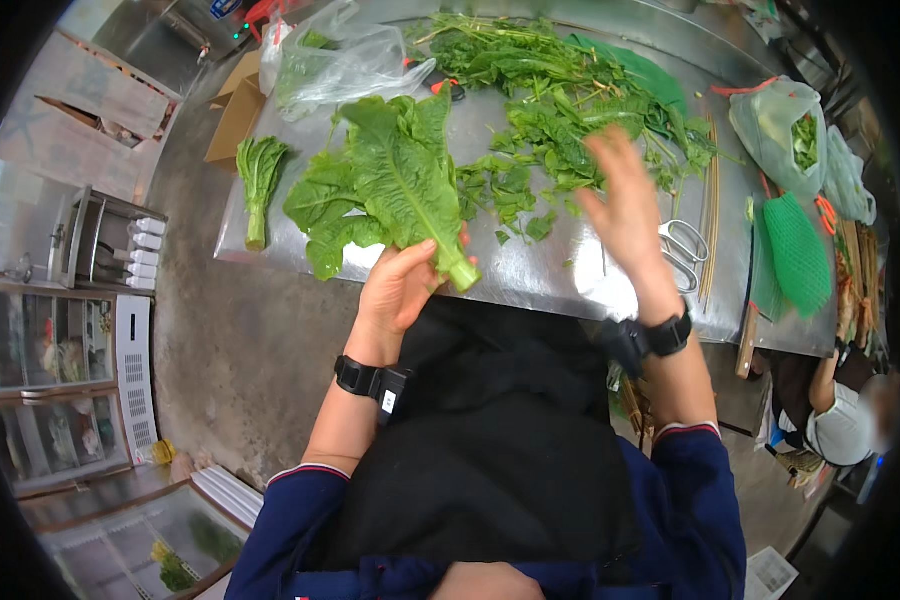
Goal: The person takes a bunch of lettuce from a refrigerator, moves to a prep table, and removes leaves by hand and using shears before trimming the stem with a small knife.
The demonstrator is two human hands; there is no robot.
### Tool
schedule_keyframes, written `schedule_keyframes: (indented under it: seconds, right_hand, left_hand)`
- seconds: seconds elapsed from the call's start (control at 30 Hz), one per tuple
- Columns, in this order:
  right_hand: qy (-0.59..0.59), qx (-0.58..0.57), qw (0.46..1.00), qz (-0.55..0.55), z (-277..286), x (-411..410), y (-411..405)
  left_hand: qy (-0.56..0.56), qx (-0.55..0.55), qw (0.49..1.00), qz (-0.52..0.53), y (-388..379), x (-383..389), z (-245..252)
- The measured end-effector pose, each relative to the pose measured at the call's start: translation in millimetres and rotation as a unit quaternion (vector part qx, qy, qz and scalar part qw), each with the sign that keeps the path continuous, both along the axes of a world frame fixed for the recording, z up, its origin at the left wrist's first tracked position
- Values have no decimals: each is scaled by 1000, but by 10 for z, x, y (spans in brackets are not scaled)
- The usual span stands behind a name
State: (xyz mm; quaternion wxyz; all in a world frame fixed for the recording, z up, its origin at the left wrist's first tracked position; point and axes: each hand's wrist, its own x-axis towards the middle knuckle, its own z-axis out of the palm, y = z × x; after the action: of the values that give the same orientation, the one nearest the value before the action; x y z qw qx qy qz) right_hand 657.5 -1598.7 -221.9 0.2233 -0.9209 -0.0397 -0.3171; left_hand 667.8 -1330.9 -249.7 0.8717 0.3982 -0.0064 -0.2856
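My left hand (pixel 405 285) grips the stem end of a leafy green lettuce stalk (pixel 405 180), its wide leaves fanning up and left over the steel table. My right hand (pixel 622 202), blurred, is raised with its fingers apart and holds nothing. It hovers left of white-handled scissors (pixel 682 251) and thin wooden sticks (pixel 712 210). Loose leaves (pixel 506 187) and a heap of leafy greens (pixel 525 64) lie beyond the hands. A bunch of trimmed greens (pixel 259 187) rests at the table's left end.
A clear plastic bag (pixel 345 64), an orange-and-black tool (pixel 450 88) and a cardboard box (pixel 240 109) are at the back left. On the right are bagged greens (pixel 784 135), green netting (pixel 799 255) and a wooden handle (pixel 748 341). A co-worker (pixel 844 424) is at the far right.
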Motion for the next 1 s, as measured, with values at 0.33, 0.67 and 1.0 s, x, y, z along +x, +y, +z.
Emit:
schedule_keyframes:
  seconds: [0.33,0.67,1.0]
  right_hand:
    - [98,142,968,180,-76,-269,922]
    - [-24,159,980,117,-111,-66,521]
    - [181,358,898,180,102,-291,885]
  left_hand:
    - [-13,108,990,89,-161,-39,26]
    - [53,-27,998,6,-19,-34,-27]
    - [59,-123,990,-25,-110,-72,14]
